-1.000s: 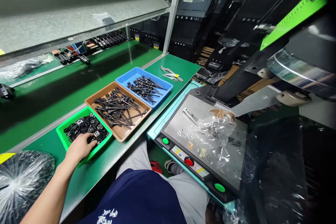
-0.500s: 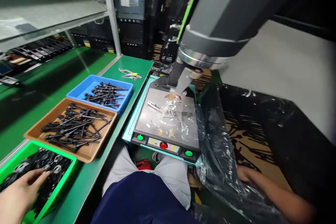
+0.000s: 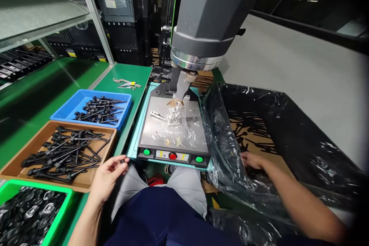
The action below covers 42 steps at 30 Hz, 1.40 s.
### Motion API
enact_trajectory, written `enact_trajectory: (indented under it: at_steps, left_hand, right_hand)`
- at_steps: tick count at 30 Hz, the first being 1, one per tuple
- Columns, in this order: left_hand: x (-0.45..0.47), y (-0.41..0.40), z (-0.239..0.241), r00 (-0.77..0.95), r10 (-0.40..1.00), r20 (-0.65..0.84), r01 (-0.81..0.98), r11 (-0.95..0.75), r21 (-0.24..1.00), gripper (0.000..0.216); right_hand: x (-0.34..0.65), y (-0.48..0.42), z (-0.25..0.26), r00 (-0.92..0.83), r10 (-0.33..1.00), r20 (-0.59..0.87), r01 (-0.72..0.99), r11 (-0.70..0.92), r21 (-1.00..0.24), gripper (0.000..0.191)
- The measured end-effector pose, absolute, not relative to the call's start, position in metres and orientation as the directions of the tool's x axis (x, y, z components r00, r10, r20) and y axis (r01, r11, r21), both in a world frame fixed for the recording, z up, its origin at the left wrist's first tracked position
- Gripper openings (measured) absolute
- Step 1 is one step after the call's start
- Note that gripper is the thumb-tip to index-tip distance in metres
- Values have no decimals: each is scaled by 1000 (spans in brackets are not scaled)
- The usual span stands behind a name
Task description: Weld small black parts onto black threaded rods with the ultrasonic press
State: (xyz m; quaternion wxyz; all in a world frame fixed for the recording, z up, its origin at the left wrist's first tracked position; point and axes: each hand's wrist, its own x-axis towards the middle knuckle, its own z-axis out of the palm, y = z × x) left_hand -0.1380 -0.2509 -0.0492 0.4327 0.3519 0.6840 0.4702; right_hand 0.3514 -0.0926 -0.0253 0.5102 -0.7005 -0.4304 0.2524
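Note:
My left hand is closed in a pinch on a small black part, in front of the brown tray of black threaded rods with knobbed heads. In the near left corner stands a green bin heaped with small black ring-like parts, some with metal centres. My right hand is inside a box lined with black plastic film, its fingers curled; what they hold, if anything, is hidden. Black rods lie in rows on cardboard beyond that hand.
Between my hands stands a press machine over a metal plate scattered with clear scraps. Two green buttons and a red button line its front. A blue tray of rods and some metal tools are on the green bench.
My left hand has left the green bin and moved right, with a small black part between its fingertips. My right hand has moved slightly farther into the lined box. The view has shifted right.

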Motion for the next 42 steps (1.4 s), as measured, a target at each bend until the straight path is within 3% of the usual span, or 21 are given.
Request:
enact_trajectory:
  at_steps: [2, 4, 6, 8, 9, 12, 17, 32, 36, 42]
  left_hand:
    - [-125, -232, -50, -301, 920, -252, -35, 253, 967, 59]
    - [-112, -214, -48, -231, 947, -225, -75, 213, 974, 54]
    - [-100, -197, -45, -162, 971, -174, -28, 172, 985, 47]
    - [-87, -182, -42, -114, 988, -101, 21, 104, 994, 41]
    - [-79, -176, -41, -93, 993, -70, 24, 73, 997, 39]
    - [-52, -162, -38, -17, 999, -32, -69, 30, 997, 37]
    - [-28, -158, -34, 32, 999, 26, -222, -18, 975, 35]
    - [-44, -163, -28, -48, 991, 127, -103, -132, 986, 32]
    - [-46, -161, -30, -33, 985, 170, -55, -172, 984, 29]
    - [-29, -169, -59, -111, 953, 280, -115, -292, 949, 29]
  right_hand:
    - [375, -83, -23, 510, 859, -36, 342, -241, -908, 23]
    - [391, -83, -17, 572, 817, -66, 338, -309, -889, 34]
    - [389, -95, -9, 669, 741, 55, 282, -185, -942, 29]
    - [362, -113, -4, 699, 693, 179, 147, 106, -983, 18]
    - [341, -124, -4, 649, 738, 185, 28, 220, -975, 18]
    - [260, -149, -11, 346, 936, 66, -312, 181, -933, 33]
    - [166, -163, -29, 119, 992, -31, -577, 44, -815, 30]
    - [140, -163, -41, 118, 991, -69, -629, 21, -777, 29]
    - [137, -168, -51, 74, 984, -161, -686, -67, -725, 26]
    - [122, -176, -71, -44, 920, -389, -807, -262, -529, 14]
